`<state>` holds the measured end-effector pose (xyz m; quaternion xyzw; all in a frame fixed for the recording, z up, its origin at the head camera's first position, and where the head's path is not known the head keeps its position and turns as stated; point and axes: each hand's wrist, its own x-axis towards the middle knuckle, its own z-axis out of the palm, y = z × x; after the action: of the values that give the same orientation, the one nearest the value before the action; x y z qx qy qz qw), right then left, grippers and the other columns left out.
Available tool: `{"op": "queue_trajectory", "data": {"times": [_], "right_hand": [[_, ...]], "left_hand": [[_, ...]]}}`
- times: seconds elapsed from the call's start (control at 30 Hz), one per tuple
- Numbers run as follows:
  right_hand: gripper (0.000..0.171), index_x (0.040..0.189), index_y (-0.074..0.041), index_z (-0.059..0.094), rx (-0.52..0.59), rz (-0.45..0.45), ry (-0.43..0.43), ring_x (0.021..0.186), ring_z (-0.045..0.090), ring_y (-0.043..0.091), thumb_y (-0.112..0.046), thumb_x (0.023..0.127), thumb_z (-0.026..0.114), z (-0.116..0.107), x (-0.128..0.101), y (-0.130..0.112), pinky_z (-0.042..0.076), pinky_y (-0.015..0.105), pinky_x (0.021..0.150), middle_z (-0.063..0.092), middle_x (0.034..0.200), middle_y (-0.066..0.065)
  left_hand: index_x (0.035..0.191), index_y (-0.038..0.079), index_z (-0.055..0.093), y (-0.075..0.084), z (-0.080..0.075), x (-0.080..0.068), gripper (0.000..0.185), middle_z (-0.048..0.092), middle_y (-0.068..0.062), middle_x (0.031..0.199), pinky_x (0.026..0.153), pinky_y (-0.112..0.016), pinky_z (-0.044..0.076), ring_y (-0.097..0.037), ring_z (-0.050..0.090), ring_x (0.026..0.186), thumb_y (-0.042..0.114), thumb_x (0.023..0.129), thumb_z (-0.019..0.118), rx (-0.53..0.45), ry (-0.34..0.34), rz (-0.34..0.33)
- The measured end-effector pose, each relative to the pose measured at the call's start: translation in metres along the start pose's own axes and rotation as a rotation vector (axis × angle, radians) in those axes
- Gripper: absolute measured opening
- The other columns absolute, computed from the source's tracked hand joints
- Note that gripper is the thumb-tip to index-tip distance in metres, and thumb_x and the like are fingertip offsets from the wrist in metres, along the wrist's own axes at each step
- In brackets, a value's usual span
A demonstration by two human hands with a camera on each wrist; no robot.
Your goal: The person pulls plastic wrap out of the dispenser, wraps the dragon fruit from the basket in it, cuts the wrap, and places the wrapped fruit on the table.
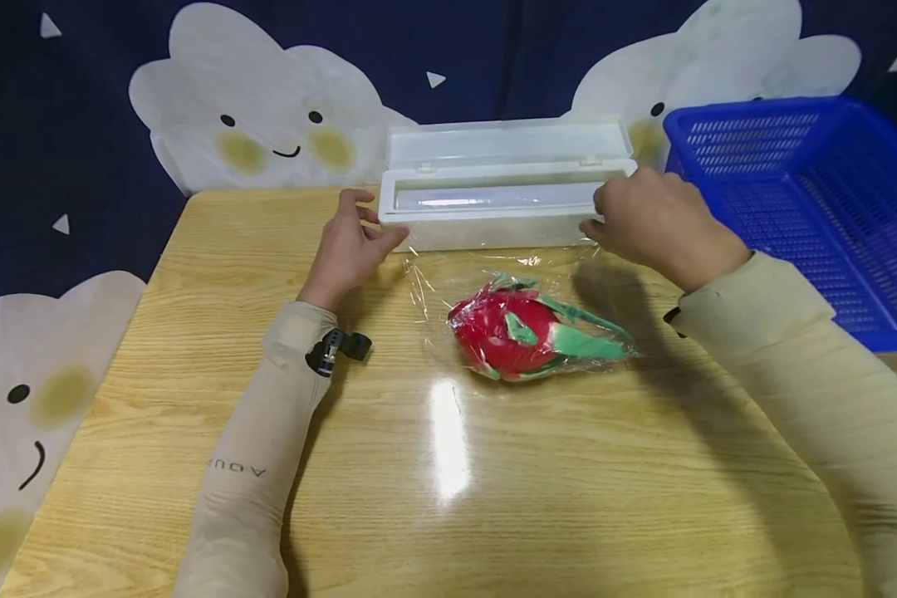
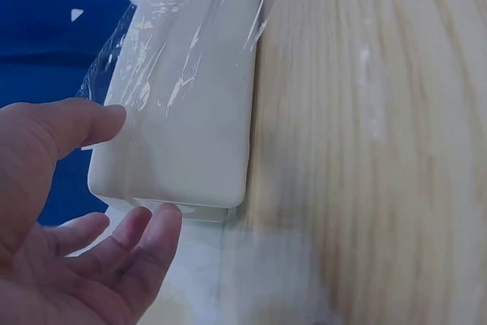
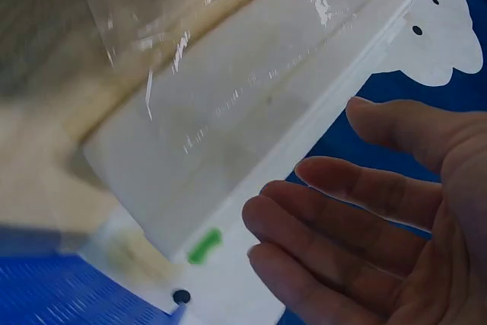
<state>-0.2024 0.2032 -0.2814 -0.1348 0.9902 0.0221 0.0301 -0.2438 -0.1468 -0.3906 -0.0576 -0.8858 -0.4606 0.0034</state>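
**Cling-film box flanked by two hands, wrapped fruit on table**

A white box (image 1: 493, 212) of cling film was recorded at the far side of a wooden table (image 1: 194, 349), its lid (image 1: 504, 143) raised and the roll visible inside. The left hand (image 1: 347, 249) was placed at the box's left end; its fingers (image 2: 144, 237) were seen relaxed and slightly bent, the thumb just beside the end wall, with nothing grasped. The right hand (image 1: 654, 220) was held at the box's right end; in the right wrist view its fingers (image 3: 358, 188) were spread and loose, close to the box, gripping nothing. Whether either hand actually touched the box could not be told.

A sheet of film (image 1: 448, 274) was drawn from the box over the table toward the person. Under it, near the table's middle and between the two forearms, a red toy fruit (image 1: 519, 332) with green leaves was lying on its side.

A blue basket (image 1: 815, 191) was noted to the right of the box, beyond the right hand. A dark backdrop with white cloud faces (image 1: 262, 133) was hung behind the table.
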Motion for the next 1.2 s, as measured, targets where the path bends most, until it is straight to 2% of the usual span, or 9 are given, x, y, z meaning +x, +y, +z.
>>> {"op": "queue_trajectory", "data": {"times": [0.07, 0.23, 0.43, 0.53, 0.63, 0.73, 0.83, 1.03, 1.2], "right_hand": [[0.038, 0.079, -0.007, 0.069, 0.020, 0.005, -0.004, 0.071, 0.064, 0.045, -0.037, 0.100, 0.059, 0.006, -0.001, 0.000, 0.049, 0.058, 0.054, 0.071, 0.080, 0.024], [0.041, 0.073, -0.009, 0.067, 0.065, 0.029, -0.029, 0.066, 0.060, 0.035, -0.038, 0.100, 0.059, 0.022, -0.004, 0.001, 0.045, 0.046, 0.054, 0.066, 0.069, 0.014], [0.044, 0.068, -0.011, 0.066, 0.121, 0.071, -0.076, 0.067, 0.051, 0.027, -0.041, 0.099, 0.057, 0.038, -0.005, 0.010, 0.036, 0.037, 0.056, 0.052, 0.061, 0.003], [0.045, 0.066, -0.012, 0.067, 0.160, 0.084, -0.083, 0.067, 0.050, 0.025, -0.042, 0.098, 0.058, 0.046, -0.003, 0.016, 0.034, 0.036, 0.057, 0.049, 0.059, 0.001], [0.044, 0.065, -0.012, 0.067, 0.197, 0.092, -0.051, 0.067, 0.050, 0.025, -0.041, 0.098, 0.060, 0.055, -0.002, 0.022, 0.034, 0.036, 0.057, 0.050, 0.058, 0.000], [0.043, 0.065, -0.012, 0.066, 0.228, 0.108, -0.013, 0.066, 0.051, 0.025, -0.040, 0.098, 0.061, 0.064, -0.001, 0.029, 0.034, 0.036, 0.056, 0.052, 0.059, 0.001], [0.044, 0.065, -0.011, 0.066, 0.255, 0.136, 0.004, 0.065, 0.052, 0.026, -0.041, 0.098, 0.062, 0.072, -0.001, 0.035, 0.034, 0.036, 0.055, 0.054, 0.060, 0.002], [0.042, 0.090, -0.007, 0.078, 0.311, 0.175, 0.005, 0.072, 0.056, 0.027, -0.046, 0.097, 0.064, 0.079, -0.001, 0.044, 0.035, 0.035, 0.059, 0.065, 0.070, 0.006], [0.046, 0.102, -0.004, 0.079, 0.368, 0.185, -0.019, 0.071, 0.055, 0.026, -0.047, 0.097, 0.067, 0.081, 0.001, 0.048, 0.036, 0.035, 0.056, 0.063, 0.071, 0.005]], "left_hand": [[0.140, 0.006, 0.037, -0.001, 0.000, 0.000, 0.067, 0.061, -0.016, 0.128, 0.093, -0.040, 0.054, -0.030, 0.065, 0.110, 0.037, 0.094, 0.074, 0.012, -0.001, -0.023], [0.122, 0.008, 0.041, -0.001, 0.000, -0.001, 0.056, 0.061, -0.012, 0.119, 0.087, -0.036, 0.048, -0.028, 0.060, 0.105, 0.045, 0.094, 0.071, 0.068, -0.014, -0.074], [0.096, 0.009, 0.062, -0.003, -0.001, -0.001, 0.042, 0.065, -0.004, 0.089, 0.066, -0.029, 0.042, -0.020, 0.055, 0.078, 0.050, 0.096, 0.068, 0.150, -0.016, -0.051], [0.085, 0.008, 0.072, -0.005, -0.002, -0.001, 0.044, 0.069, -0.003, 0.075, 0.056, -0.027, 0.037, -0.016, 0.053, 0.064, 0.050, 0.097, 0.066, 0.153, -0.035, -0.034], [0.087, 0.008, 0.079, -0.007, -0.002, 0.000, 0.045, 0.076, -0.005, 0.077, 0.055, -0.024, 0.041, -0.013, 0.061, 0.062, 0.048, 0.099, 0.064, 0.134, -0.077, -0.038], [0.096, 0.010, 0.082, -0.009, -0.001, 0.001, 0.043, 0.079, -0.008, 0.084, 0.060, -0.024, 0.046, -0.014, 0.070, 0.068, 0.048, 0.100, 0.062, 0.119, -0.116, -0.060], [0.105, 0.012, 0.083, -0.009, 0.001, 0.001, 0.042, 0.080, -0.008, 0.086, 0.062, -0.024, 0.048, -0.016, 0.072, 0.071, 0.049, 0.100, 0.062, 0.111, -0.133, -0.078], [0.109, 0.011, 0.082, -0.011, 0.003, 0.001, 0.044, 0.080, -0.011, 0.088, 0.063, -0.026, 0.049, -0.015, 0.072, 0.069, 0.049, 0.101, 0.062, 0.105, -0.142, -0.086], [0.108, 0.010, 0.082, -0.012, 0.003, 0.000, 0.045, 0.081, -0.012, 0.090, 0.063, -0.026, 0.051, -0.014, 0.072, 0.068, 0.050, 0.101, 0.061, 0.111, -0.144, -0.078]]}}
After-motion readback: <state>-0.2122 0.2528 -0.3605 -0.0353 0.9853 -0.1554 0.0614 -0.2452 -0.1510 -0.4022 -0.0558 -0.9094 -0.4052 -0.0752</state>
